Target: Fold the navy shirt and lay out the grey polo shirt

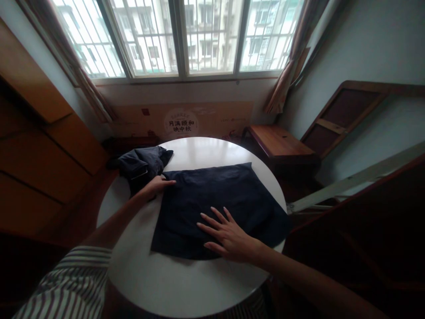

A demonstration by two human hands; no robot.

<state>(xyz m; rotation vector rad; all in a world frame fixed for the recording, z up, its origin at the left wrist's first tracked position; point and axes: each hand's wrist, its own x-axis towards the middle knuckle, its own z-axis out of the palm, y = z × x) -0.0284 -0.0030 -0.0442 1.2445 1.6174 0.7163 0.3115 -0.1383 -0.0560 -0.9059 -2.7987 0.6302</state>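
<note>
A dark navy cloth garment point(212, 190) lies spread on a round white table point(186, 292). It is wider toward the near side and shaped like a skirt, though its exact kind cannot be made out. At its far left corner, my left hand point(157, 185) pinches the fabric, with the thumb laid along the edge. My right hand point(229, 237) rests flat on the near part of the garment, fingers spread. Just beyond my left hand, a crumpled dark clothing heap point(142, 163) sits at the table's left rim. The garment's right corner reaches over the table edge.
Wooden cabinets point(43, 155) stand on the left. Behind the table are a barred window point(209, 35) and a long printed banner point(133, 117). To the right are a low wooden stool or bench point(280, 139) and a slanted pale bar point(358, 177).
</note>
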